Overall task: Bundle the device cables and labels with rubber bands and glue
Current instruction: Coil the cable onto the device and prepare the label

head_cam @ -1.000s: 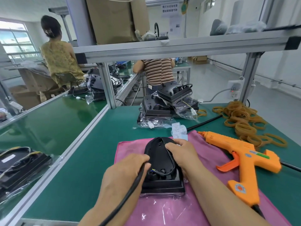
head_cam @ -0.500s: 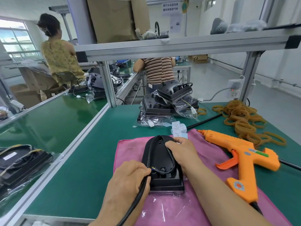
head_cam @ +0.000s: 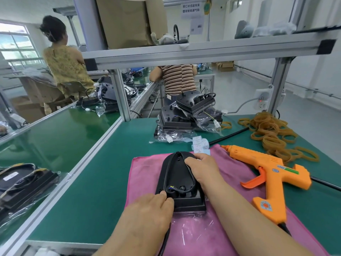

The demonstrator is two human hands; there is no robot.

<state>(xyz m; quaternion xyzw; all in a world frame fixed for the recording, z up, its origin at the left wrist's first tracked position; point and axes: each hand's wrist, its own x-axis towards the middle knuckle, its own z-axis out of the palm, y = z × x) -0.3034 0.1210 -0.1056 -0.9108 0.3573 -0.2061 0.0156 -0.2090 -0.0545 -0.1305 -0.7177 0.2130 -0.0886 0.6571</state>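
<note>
Holds cable in curled left grip at near-left corner of device, flat on pink cloth on table. Curls right grip over cable at device's far-right edge. Rightward: glue gun, rubber bands beyond.

left: green mat — passable | right: glue gun obstructs

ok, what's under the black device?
A pink cloth, spread on the green table. Clear plastic film shows on the cloth at the near edge of the device. Whether the film runs underneath is hidden by the device itself.
</note>
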